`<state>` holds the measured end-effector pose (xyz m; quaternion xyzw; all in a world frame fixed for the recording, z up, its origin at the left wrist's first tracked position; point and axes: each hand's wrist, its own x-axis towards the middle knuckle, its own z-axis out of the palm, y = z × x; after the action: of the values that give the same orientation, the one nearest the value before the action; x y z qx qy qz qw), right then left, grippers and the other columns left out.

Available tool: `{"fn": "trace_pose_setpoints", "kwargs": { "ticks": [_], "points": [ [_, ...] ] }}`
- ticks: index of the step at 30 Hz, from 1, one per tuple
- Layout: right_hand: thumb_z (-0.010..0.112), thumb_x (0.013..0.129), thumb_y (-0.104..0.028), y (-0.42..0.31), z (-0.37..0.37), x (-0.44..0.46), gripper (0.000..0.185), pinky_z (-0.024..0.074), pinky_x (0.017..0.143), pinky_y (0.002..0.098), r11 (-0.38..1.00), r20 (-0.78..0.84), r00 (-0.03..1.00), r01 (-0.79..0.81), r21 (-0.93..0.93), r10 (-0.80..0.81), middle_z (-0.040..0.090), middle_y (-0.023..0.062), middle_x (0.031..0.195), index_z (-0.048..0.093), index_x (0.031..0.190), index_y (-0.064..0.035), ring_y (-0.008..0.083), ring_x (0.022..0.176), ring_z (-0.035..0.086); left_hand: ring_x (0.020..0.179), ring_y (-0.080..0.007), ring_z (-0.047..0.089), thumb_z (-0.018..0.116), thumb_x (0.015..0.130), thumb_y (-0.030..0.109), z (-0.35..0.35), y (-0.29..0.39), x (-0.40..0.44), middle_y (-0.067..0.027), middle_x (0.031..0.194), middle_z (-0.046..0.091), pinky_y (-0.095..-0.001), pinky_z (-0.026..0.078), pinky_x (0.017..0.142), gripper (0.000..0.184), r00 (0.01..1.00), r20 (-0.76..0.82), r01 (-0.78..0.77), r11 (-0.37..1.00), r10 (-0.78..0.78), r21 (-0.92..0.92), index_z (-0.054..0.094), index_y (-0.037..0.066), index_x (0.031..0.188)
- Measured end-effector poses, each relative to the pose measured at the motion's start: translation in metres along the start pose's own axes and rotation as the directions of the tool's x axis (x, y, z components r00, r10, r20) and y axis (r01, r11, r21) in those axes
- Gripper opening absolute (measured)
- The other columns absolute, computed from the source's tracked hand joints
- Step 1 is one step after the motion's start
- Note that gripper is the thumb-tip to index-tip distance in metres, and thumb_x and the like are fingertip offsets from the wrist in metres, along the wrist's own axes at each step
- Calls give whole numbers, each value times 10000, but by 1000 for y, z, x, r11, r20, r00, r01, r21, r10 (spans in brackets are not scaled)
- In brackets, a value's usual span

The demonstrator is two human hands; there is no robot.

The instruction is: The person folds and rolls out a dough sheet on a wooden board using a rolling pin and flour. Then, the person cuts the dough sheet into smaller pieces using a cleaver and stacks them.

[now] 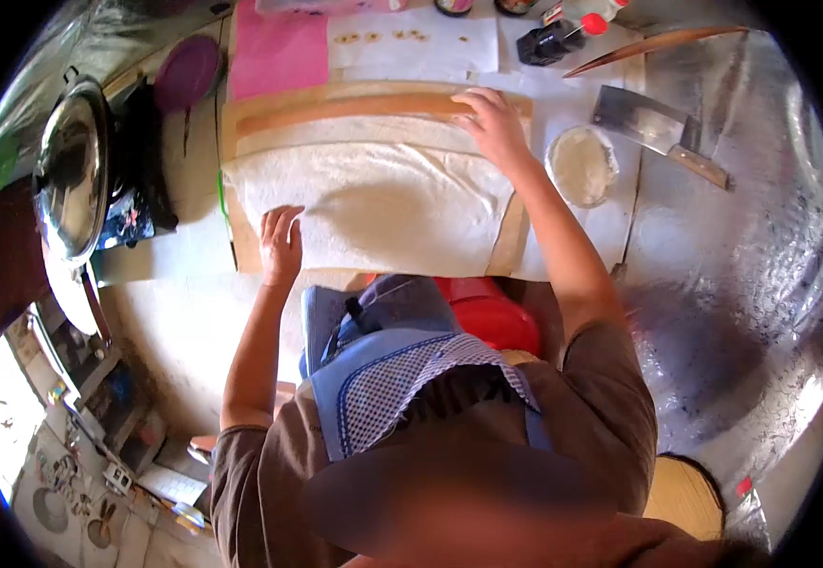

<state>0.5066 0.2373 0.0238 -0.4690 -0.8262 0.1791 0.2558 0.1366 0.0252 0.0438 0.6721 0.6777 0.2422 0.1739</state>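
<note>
A wide sheet of pale dough (374,218) lies over a wooden board (242,248), creased at its upper right, its lower edge at the table's front. My left hand (282,248) rests on the dough's left part, fingers loosely bent and apart, with nothing visible in them. Along the far side of the board lies a long wooden rolling pin (355,109), with a strip of dough just below it. At the pin's right end is my right hand (495,131), its fingers spread and the fingertips touching or just above the wood.
Right of the board stand a bowl of flour (582,167) and a cleaver (641,121). Bottles, including a dark one with a red cap (552,44), are at the back. A lidded metal pot (72,170) stands left. A red stool (495,322) is under the table edge.
</note>
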Motion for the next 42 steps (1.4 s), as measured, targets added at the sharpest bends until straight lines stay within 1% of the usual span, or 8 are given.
{"fn": "trace_pose_setpoints", "kwargs": {
  "ticks": [4,10,18,27,30,34,36,42],
  "points": [
    [751,778,-287,-9,33,15,426,466,917,458,962,92,995,73,-263,-50,608,27,1141,650,1171,-156,275,1081,561,1014,-325,575,562,876,18,-9,3,-5,-127,1030,626,-430,472,894,212,998,36,-42,999,43,-25,669,65,1053],
    [707,824,-282,-8,35,4,406,472,912,423,950,114,980,189,-249,-165,605,69,1142,634,1185,-110,297,1078,560,960,-322,583,591,848,14,-15,-15,-52,-121,988,625,-419,488,855,182,988,127,-87,995,92,-43,668,57,1006],
    [779,748,-229,-135,25,-156,475,472,915,431,996,223,973,-39,-86,57,592,78,1123,624,1178,-102,283,1070,563,955,-321,592,603,847,-3,-11,-18,-127,-125,977,613,-421,501,841,189,960,225,-128,974,169,-189,656,54,1020],
    [778,731,-183,-147,44,-201,462,456,901,417,982,185,981,-15,-190,51,594,65,1086,642,1168,-129,282,1041,557,1205,-316,506,634,791,56,1,-8,-109,-96,1205,573,-484,417,1040,363,965,90,-246,969,246,-12,660,110,1149],
    [747,794,-178,-123,23,-187,319,476,886,429,999,100,994,-48,-12,49,644,88,1087,683,1104,-137,295,1031,590,1230,-304,489,638,802,95,18,-14,-83,-62,1243,566,-520,370,1094,391,955,61,-295,954,292,51,654,124,1192],
    [632,885,-114,-55,-60,-140,247,481,911,400,825,-344,766,-564,46,543,673,137,1039,679,1128,-114,333,999,615,1195,-283,493,634,825,108,23,-19,-71,-59,1193,574,-514,332,1125,375,955,44,-296,955,295,19,649,121,1199],
    [625,886,-92,5,-88,-133,251,492,915,392,805,-381,806,-553,-214,453,678,138,1078,692,1127,-88,328,985,647,1188,-286,499,627,842,92,22,-19,-73,-61,1185,574,-529,335,1119,349,957,37,-287,958,287,-10,651,119,1188],
    [593,853,-134,107,-79,-127,319,482,932,419,691,-18,827,-482,-539,562,667,203,1124,686,1156,-101,364,1058,625,1175,-300,511,629,853,82,25,-15,-87,-65,1177,579,-555,340,1107,295,971,0,-240,971,240,-23,643,122,1144]
  ]
}}
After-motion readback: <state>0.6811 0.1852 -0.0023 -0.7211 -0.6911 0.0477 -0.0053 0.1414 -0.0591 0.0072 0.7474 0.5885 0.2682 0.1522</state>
